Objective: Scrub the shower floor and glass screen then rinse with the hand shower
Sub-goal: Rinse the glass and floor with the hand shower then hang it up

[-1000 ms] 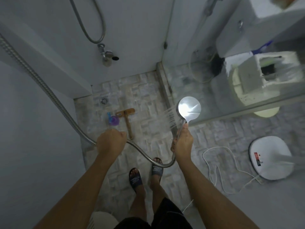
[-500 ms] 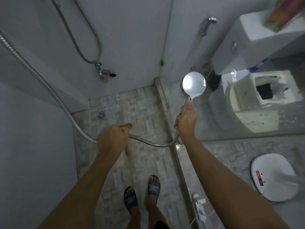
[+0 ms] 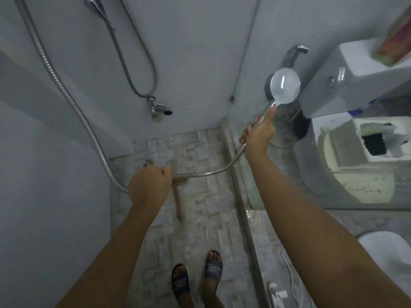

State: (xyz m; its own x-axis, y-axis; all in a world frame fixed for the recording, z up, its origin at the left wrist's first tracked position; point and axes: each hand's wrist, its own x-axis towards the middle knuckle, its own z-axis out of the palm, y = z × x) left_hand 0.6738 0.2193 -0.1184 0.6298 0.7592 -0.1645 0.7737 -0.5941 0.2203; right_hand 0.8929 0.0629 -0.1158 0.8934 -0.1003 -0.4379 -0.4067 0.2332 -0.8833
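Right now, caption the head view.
Right hand aims the hand shower at the glass screen; left hand grips the hose.

At 1 o'clock, your hand shower point(image 3: 284, 86) shows a smooth, glossy back. Its hose point(image 3: 204, 173) is ribbed, shiny metal. At centre, the brush point(image 3: 177, 203) is matt wood. The floor point(image 3: 206, 218) is matt, stone-look tile. At 2 o'clock, the cistern point(image 3: 360, 70) is glossy and smooth.

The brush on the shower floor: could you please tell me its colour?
The brush is brown, wood-like; head view.
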